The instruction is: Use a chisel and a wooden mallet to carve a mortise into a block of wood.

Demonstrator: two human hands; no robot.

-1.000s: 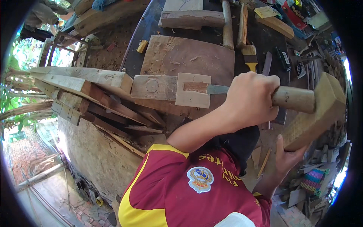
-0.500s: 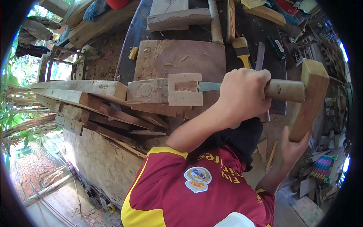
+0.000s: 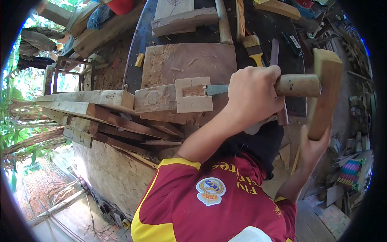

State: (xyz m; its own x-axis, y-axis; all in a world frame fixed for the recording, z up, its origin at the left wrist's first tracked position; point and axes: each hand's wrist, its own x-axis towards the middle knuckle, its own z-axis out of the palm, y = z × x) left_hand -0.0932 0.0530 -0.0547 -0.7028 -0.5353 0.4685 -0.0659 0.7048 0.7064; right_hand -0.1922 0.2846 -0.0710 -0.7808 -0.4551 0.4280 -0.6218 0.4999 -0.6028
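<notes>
My left hand (image 3: 254, 90) is wrapped around a chisel, whose thick wooden handle (image 3: 300, 85) points right and whose greenish-grey blade (image 3: 217, 89) points left. The blade's tip is at the right end of a rough rectangular recess cut in a pale wooden block (image 3: 193, 105). That block lies across a curved wooden piece (image 3: 155, 99) on a wide board (image 3: 181, 60). My right hand (image 3: 315, 147) grips the lower end of a squared wooden bar used as a mallet (image 3: 324, 94). The bar stands upright beside the handle's butt; whether they touch, I cannot tell.
Several long timbers (image 3: 80, 107) are stacked at the left. On the dark table (image 3: 141, 36) lie a paintbrush (image 3: 254, 50), a curved wood offcut (image 3: 185, 22), wooden-handled tools and a dark box (image 3: 292, 44). A colourful woven bag (image 3: 350, 173) sits at the right among scrap.
The wooden bar and my right hand have shifted slightly up and left. My left hand still holds the chisel at the recess. The whole view has shifted slightly.
</notes>
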